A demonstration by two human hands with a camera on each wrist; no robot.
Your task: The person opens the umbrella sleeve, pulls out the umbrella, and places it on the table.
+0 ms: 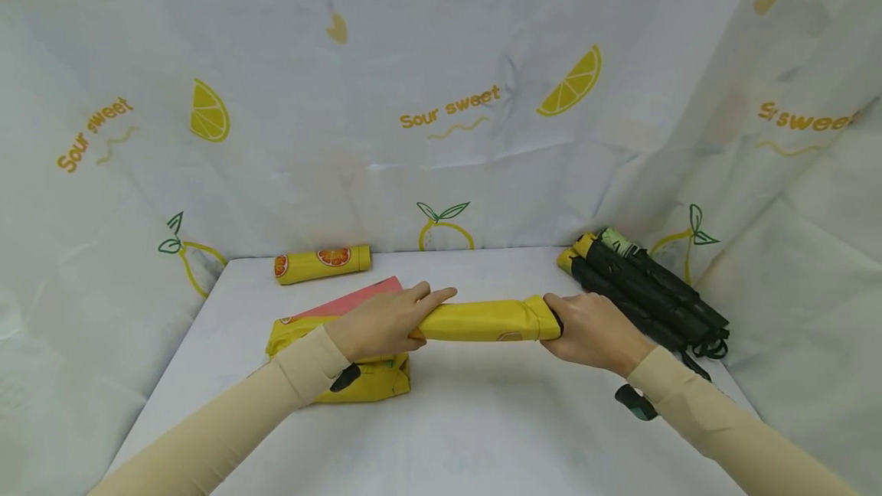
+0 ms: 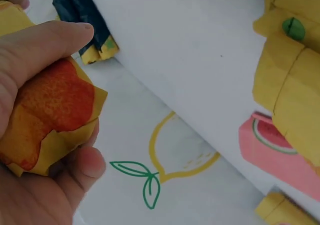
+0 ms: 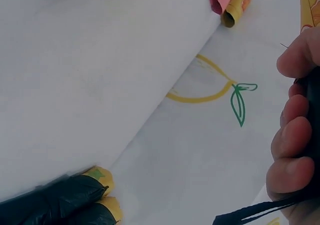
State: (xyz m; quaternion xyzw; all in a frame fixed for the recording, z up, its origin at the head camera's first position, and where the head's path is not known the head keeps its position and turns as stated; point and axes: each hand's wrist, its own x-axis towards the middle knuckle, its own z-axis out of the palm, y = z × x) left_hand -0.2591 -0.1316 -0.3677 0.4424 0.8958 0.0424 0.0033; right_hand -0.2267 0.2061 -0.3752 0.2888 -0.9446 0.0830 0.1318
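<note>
Between the two hands a yellow fabric roll with an orange-slice print [image 1: 475, 321] is held level above the white table. My left hand [image 1: 386, 324] grips its left end; in the left wrist view thumb and fingers curl round the open, folded end [image 2: 55, 110]. My right hand [image 1: 596, 331] grips the other end, where dark material shows. Close up in the right wrist view, its fingers [image 3: 295, 135] wrap round a dark sleeve-like part [image 3: 315, 115] with a thin dark strap [image 3: 250, 211] hanging from it. Much of that part is hidden by the hand.
Below the left forearm lie yellow printed bundles [image 1: 379, 387] and a pink roll [image 1: 361, 297]. Another yellow roll [image 1: 324, 264] rests at the back left. Several dark-sleeved rolls [image 1: 648, 297] with yellow or green ends lie at the right. A lemon-print curtain [image 1: 448, 174] stands behind.
</note>
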